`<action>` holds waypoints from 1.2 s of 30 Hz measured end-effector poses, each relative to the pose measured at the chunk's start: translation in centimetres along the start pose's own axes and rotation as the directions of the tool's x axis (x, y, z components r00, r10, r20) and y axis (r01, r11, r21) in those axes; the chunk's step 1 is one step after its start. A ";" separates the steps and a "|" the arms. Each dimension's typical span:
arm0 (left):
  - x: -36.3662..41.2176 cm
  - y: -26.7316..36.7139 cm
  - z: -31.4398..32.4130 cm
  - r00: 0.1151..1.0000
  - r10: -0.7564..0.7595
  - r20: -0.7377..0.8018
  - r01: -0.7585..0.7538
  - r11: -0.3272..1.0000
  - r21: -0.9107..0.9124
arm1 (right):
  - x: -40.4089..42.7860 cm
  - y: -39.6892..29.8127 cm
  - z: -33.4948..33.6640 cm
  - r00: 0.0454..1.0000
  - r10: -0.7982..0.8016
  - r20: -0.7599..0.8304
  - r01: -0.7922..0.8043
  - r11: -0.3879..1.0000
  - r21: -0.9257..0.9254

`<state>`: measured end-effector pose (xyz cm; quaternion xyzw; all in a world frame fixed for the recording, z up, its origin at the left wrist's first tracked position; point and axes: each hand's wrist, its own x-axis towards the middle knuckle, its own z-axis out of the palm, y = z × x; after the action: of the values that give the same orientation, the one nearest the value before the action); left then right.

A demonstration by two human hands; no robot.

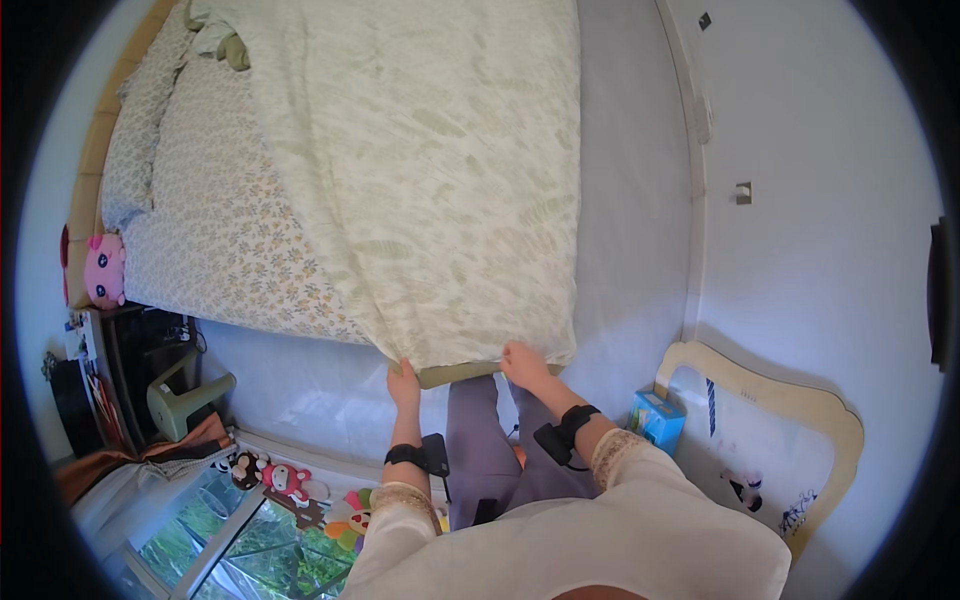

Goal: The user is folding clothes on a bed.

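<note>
A pale green leaf-patterned quilt (442, 195) covers much of the bed, and its near edge shows a plain olive-green underside. My left hand (403, 384) pinches the quilt's near left corner at the side of the bed. Farther right along the same edge, my right hand (525, 366) grips the fabric with curled fingers. Left of the quilt, the floral bed sheet (225, 202) lies exposed. A matching floral pillow (139, 142) rests by the padded headboard (86, 187).
A pink plush toy (105, 270) sits at the headboard corner. On the left stands a green plastic stool (184, 397); several plush toys (285, 480) line the windowsill. At right, a blue box (657, 421) stands beside a cream-framed board (757, 352) against the wall.
</note>
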<state>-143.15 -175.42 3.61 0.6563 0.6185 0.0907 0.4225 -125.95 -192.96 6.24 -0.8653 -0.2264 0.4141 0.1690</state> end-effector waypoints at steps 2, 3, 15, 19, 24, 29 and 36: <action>-0.7 1.2 0.7 0.998 0.067 0.015 -0.068 0.984 0.166 | 0.4 -3.6 -0.5 0.994 -0.080 0.072 0.063 0.974 0.216; -1.5 3.0 0.9 0.998 0.053 0.043 -0.063 0.960 0.271 | 0.8 -5.2 -0.4 0.994 -0.092 0.061 0.077 0.975 0.211; -1.5 3.4 -0.5 0.746 0.228 0.626 -0.182 0.974 -0.138 | 7.6 -9.2 1.1 0.931 -0.035 -0.365 0.097 0.983 0.155; 2.2 1.9 -4.8 0.821 0.107 0.561 -0.137 0.990 0.012 | 9.4 -7.5 -2.2 0.803 0.289 -0.521 -0.156 0.946 0.284; 8.8 5.0 -6.5 0.828 0.199 0.524 -0.232 0.973 -0.003 | 12.0 -12.6 -1.8 0.601 0.079 -0.795 -0.157 0.987 -0.021; 13.2 8.7 -5.1 0.843 0.215 0.493 -0.267 0.963 0.035 | 13.7 -19.6 -2.1 0.788 -0.318 -0.527 0.339 0.939 -0.060; 15.5 10.4 -1.6 0.793 0.147 0.591 -0.084 0.987 -0.134 | 20.1 -17.6 -2.0 0.816 -0.157 -0.557 0.157 0.986 -0.050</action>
<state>-133.14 -159.67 5.23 0.6656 0.4068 -0.0646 0.6224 -117.67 -167.68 3.07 -0.9269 -0.2379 0.1276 0.2606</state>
